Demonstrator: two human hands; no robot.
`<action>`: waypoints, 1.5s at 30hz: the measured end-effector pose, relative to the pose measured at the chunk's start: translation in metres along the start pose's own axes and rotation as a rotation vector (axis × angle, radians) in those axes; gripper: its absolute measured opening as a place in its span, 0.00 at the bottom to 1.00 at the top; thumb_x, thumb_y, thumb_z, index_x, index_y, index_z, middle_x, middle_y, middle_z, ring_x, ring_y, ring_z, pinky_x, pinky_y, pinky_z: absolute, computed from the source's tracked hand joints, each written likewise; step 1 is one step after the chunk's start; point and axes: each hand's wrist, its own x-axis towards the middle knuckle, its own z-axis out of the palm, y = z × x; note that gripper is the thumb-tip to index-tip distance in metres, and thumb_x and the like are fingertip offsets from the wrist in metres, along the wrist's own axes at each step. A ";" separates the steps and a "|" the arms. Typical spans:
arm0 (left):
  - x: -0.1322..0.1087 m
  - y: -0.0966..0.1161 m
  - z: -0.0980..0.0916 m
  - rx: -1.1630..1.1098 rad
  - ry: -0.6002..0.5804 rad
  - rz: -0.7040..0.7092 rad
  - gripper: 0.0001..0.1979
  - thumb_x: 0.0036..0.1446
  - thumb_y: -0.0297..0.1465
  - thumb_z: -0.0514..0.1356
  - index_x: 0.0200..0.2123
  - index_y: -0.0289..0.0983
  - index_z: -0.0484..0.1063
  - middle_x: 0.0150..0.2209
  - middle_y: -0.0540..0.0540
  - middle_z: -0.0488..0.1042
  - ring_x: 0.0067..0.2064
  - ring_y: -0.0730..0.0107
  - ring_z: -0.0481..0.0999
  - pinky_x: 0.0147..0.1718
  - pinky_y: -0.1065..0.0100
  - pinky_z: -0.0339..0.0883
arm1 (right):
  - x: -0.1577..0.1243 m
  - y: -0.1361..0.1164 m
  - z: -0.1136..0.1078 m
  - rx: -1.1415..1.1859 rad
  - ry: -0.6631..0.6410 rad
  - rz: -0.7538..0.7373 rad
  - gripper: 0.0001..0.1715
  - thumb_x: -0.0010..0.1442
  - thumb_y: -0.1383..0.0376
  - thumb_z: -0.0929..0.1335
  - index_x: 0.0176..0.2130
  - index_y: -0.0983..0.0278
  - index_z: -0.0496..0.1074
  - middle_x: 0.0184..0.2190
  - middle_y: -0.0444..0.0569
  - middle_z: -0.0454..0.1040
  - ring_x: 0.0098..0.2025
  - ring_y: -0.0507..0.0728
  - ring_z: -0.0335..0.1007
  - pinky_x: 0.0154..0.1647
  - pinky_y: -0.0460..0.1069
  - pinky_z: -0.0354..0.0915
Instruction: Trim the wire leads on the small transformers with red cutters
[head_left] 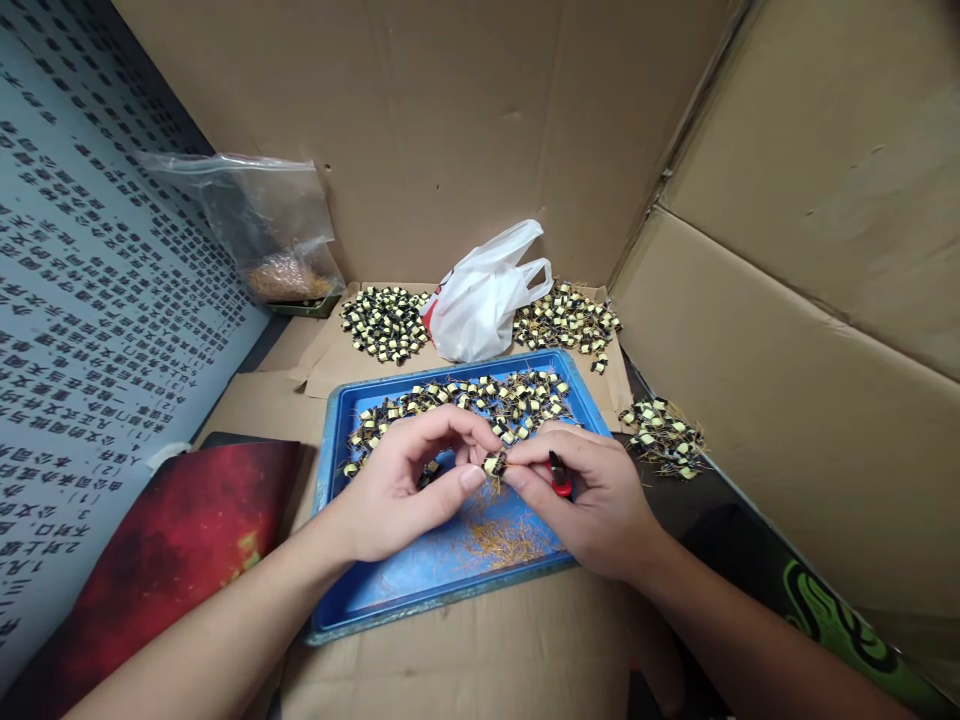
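Observation:
Over the blue tray (450, 592), a small transformer (494, 465) with a black core, yellow tape and copper wire leads is pinched between both hands. My left hand (409, 480) is closed on its left side with thumb and forefinger. At its right side, the thumb and fingertips of my right hand (592, 490) are closed too. A red-and-black hand tool (559, 475) pokes out of my right hand; most of it is hidden, so its kind is unclear. Many similar transformers (420, 402) fill the tray's far half, and cut copper wire bits (506, 540) lie nearer me.
Behind the tray sit a white plastic bag (484, 295) and piles of transformers to its left (386, 322) and right (570, 318). Another pile (664, 435) lies at right. A clear bag (289, 270) holds copper-coloured bits. Cardboard walls (465, 130) close off the back and right.

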 end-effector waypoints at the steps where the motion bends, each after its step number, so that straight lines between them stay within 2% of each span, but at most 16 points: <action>1: 0.000 0.000 0.000 0.010 -0.005 0.005 0.08 0.69 0.34 0.63 0.47 0.37 0.76 0.37 0.45 0.76 0.37 0.68 0.75 0.39 0.69 0.74 | 0.000 0.000 0.000 -0.002 0.001 -0.004 0.06 0.65 0.71 0.73 0.40 0.60 0.80 0.31 0.44 0.81 0.28 0.51 0.70 0.31 0.48 0.69; 6: 0.000 -0.002 0.002 0.045 0.016 -0.001 0.07 0.65 0.30 0.66 0.45 0.36 0.76 0.38 0.44 0.77 0.38 0.67 0.77 0.39 0.67 0.76 | 0.000 -0.001 -0.001 -0.012 -0.001 0.044 0.04 0.64 0.70 0.73 0.39 0.62 0.81 0.28 0.42 0.77 0.27 0.50 0.67 0.31 0.48 0.67; 9: 0.001 -0.003 0.004 0.051 0.049 0.003 0.06 0.62 0.28 0.67 0.43 0.37 0.76 0.36 0.46 0.76 0.36 0.68 0.77 0.37 0.68 0.76 | 0.000 -0.003 -0.002 0.076 -0.045 0.176 0.04 0.63 0.68 0.73 0.39 0.62 0.81 0.24 0.39 0.70 0.24 0.49 0.63 0.26 0.46 0.62; 12: 0.001 -0.003 0.005 0.097 0.064 0.024 0.07 0.60 0.26 0.67 0.42 0.37 0.75 0.36 0.46 0.76 0.36 0.69 0.76 0.37 0.67 0.75 | 0.001 -0.003 -0.003 0.188 -0.069 0.332 0.05 0.62 0.64 0.73 0.35 0.62 0.80 0.21 0.38 0.63 0.22 0.49 0.57 0.23 0.46 0.57; 14: 0.001 -0.003 0.005 0.161 0.073 0.077 0.08 0.58 0.24 0.67 0.42 0.37 0.76 0.36 0.46 0.77 0.36 0.68 0.77 0.38 0.66 0.75 | 0.002 -0.002 -0.003 0.243 -0.079 0.413 0.07 0.62 0.62 0.73 0.33 0.62 0.79 0.21 0.39 0.64 0.23 0.50 0.58 0.23 0.46 0.57; 16: 0.002 -0.002 0.005 0.231 0.080 0.153 0.10 0.56 0.23 0.68 0.42 0.38 0.76 0.36 0.46 0.78 0.37 0.68 0.78 0.39 0.65 0.75 | 0.004 -0.001 -0.004 0.295 -0.096 0.464 0.08 0.61 0.60 0.74 0.38 0.62 0.80 0.23 0.39 0.64 0.24 0.50 0.58 0.23 0.45 0.58; 19: 0.003 -0.002 0.005 0.302 0.093 0.227 0.11 0.55 0.23 0.68 0.42 0.38 0.76 0.35 0.47 0.80 0.36 0.67 0.79 0.39 0.64 0.76 | 0.005 0.001 -0.007 0.366 -0.148 0.463 0.18 0.60 0.60 0.75 0.50 0.61 0.81 0.23 0.36 0.60 0.23 0.49 0.55 0.23 0.45 0.57; 21: 0.003 -0.001 0.006 0.330 0.114 0.240 0.11 0.55 0.23 0.68 0.41 0.38 0.77 0.34 0.47 0.80 0.35 0.67 0.80 0.38 0.64 0.77 | 0.005 0.002 -0.008 0.385 -0.178 0.429 0.20 0.61 0.61 0.75 0.53 0.61 0.81 0.24 0.36 0.60 0.23 0.48 0.54 0.23 0.44 0.56; 26: 0.001 -0.004 0.005 0.365 0.163 0.275 0.13 0.55 0.23 0.70 0.43 0.39 0.77 0.35 0.47 0.81 0.36 0.67 0.81 0.39 0.65 0.78 | 0.001 0.003 -0.010 0.287 -0.145 0.410 0.13 0.63 0.63 0.73 0.48 0.60 0.84 0.23 0.40 0.67 0.24 0.50 0.58 0.24 0.46 0.59; 29: 0.001 -0.005 0.005 0.383 0.171 0.306 0.15 0.53 0.22 0.70 0.44 0.39 0.78 0.35 0.47 0.81 0.36 0.67 0.81 0.39 0.65 0.78 | 0.000 0.004 -0.010 0.248 -0.124 0.418 0.10 0.64 0.61 0.74 0.44 0.60 0.85 0.27 0.44 0.75 0.26 0.52 0.64 0.26 0.47 0.61; 32: 0.001 -0.005 0.006 0.383 0.166 0.310 0.14 0.53 0.22 0.71 0.43 0.39 0.78 0.35 0.47 0.82 0.35 0.67 0.81 0.39 0.64 0.79 | 0.001 0.004 -0.011 0.260 -0.140 0.414 0.09 0.66 0.58 0.73 0.40 0.60 0.83 0.30 0.46 0.78 0.29 0.53 0.68 0.29 0.48 0.65; 36: 0.001 -0.004 0.007 0.369 0.120 0.308 0.14 0.54 0.23 0.70 0.44 0.39 0.77 0.35 0.47 0.82 0.36 0.67 0.81 0.38 0.64 0.79 | 0.003 0.003 -0.011 0.306 -0.216 0.425 0.12 0.69 0.56 0.70 0.40 0.61 0.78 0.33 0.45 0.76 0.33 0.54 0.68 0.33 0.48 0.66; 40: 0.001 -0.003 0.008 0.357 0.060 0.295 0.14 0.54 0.21 0.70 0.44 0.38 0.77 0.35 0.47 0.81 0.35 0.68 0.81 0.38 0.65 0.78 | 0.003 0.004 -0.012 0.337 -0.296 0.436 0.17 0.72 0.54 0.69 0.34 0.62 0.72 0.31 0.43 0.69 0.34 0.54 0.64 0.35 0.49 0.62; 45: 0.000 -0.003 0.008 0.349 0.054 0.289 0.14 0.53 0.21 0.69 0.43 0.36 0.77 0.34 0.47 0.81 0.34 0.69 0.80 0.37 0.66 0.77 | 0.003 0.006 -0.013 0.577 -0.364 0.495 0.20 0.71 0.52 0.69 0.33 0.63 0.71 0.30 0.43 0.68 0.33 0.53 0.62 0.38 0.49 0.60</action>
